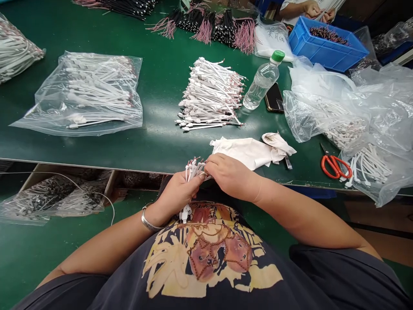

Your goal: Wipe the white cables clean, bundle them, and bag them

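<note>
My left hand [178, 189] is closed round a bundle of white cables [192, 168], whose red-tipped wire ends stick up above the fist and whose white connectors hang out below it. Close against it, my right hand [230, 175] has its fingers pinched at the top of the bundle; exactly what they grip is hidden. Beyond my hands on the green table lies a pile of similar white cables [211, 94]. A crumpled white cloth [243, 151] lies just past my right hand.
A clear bag of white cables [97, 92] lies at left. To the right stand a water bottle [262, 84], a phone [275, 98], red-handled scissors [335, 167], and plastic bags [377, 107]. Behind are a blue bin [325, 47] and another person's hands [318, 10].
</note>
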Action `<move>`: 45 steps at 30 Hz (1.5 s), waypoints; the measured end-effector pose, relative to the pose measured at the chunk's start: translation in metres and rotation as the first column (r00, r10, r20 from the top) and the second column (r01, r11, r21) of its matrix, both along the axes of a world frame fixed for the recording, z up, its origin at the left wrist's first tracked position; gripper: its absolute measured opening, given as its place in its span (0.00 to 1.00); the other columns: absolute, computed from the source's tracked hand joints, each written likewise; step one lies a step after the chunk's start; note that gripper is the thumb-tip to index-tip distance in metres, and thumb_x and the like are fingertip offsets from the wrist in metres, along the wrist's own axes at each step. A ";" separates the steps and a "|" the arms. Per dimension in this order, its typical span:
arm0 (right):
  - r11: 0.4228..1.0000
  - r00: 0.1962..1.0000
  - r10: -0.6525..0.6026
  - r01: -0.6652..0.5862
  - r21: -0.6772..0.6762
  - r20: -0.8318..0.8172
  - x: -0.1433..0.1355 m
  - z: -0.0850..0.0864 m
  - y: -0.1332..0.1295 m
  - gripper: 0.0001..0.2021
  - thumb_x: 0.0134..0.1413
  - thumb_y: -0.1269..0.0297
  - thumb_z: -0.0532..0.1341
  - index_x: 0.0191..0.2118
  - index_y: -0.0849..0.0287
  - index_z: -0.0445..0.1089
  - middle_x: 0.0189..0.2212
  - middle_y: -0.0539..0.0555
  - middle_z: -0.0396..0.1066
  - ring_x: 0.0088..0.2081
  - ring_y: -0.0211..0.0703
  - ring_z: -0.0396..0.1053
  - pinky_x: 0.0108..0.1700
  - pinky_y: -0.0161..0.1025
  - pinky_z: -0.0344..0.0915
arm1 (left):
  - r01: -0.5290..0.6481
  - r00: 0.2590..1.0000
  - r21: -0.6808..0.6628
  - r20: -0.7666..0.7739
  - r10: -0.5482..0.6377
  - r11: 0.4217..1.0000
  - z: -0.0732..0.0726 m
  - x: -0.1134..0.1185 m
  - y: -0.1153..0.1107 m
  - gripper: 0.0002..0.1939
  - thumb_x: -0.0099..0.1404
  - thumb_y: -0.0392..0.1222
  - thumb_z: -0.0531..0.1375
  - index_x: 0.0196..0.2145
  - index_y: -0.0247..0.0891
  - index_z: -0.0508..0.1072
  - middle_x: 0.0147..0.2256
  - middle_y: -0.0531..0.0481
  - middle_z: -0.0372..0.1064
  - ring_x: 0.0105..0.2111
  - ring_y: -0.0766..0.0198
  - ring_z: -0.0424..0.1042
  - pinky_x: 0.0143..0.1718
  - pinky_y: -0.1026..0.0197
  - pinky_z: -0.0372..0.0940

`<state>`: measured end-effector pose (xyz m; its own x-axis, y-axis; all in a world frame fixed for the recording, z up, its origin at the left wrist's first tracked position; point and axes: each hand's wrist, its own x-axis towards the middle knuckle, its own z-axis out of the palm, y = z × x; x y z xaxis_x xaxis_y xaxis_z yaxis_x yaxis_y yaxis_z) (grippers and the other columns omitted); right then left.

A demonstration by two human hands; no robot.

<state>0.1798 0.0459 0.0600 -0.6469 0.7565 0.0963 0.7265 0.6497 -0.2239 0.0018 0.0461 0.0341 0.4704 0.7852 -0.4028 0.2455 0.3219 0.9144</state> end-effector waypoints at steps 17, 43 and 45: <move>0.928 0.755 -0.360 0.352 -0.123 -0.548 0.013 -0.006 -0.010 0.06 0.61 0.69 0.51 0.41 0.58 0.63 0.40 0.59 0.67 0.44 0.45 0.64 0.46 0.46 0.63 | -0.026 0.998 -0.011 0.056 0.027 1.000 0.002 -0.002 0.000 0.24 0.62 0.53 0.56 0.16 0.37 0.58 0.14 0.57 0.53 0.16 0.72 0.54 0.20 0.66 0.52; 0.920 0.595 -0.391 0.259 -0.294 -0.702 -0.029 -0.036 0.040 0.13 0.54 0.71 0.54 0.46 0.58 0.66 0.41 0.55 0.72 0.46 0.47 0.69 0.48 0.44 0.67 | -0.160 0.986 0.734 0.149 0.073 0.660 0.037 0.039 0.056 0.06 0.63 0.41 0.57 0.33 0.36 0.72 0.32 0.50 0.71 0.34 0.66 0.69 0.40 0.64 0.63; 0.933 0.648 -0.359 0.256 -0.252 -0.672 -0.028 -0.032 0.037 0.13 0.56 0.70 0.53 0.47 0.58 0.66 0.44 0.57 0.71 0.49 0.47 0.68 0.50 0.44 0.66 | -0.105 0.992 0.727 0.126 0.018 0.678 0.048 0.035 0.056 0.07 0.63 0.42 0.57 0.33 0.37 0.74 0.32 0.50 0.72 0.34 0.65 0.70 0.41 0.64 0.64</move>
<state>0.1513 0.0828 0.0277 -0.1562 0.9376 0.3106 0.4762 0.3470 -0.8080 0.0370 0.1022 0.0816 0.4134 0.8369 0.3588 0.1437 -0.4490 0.8819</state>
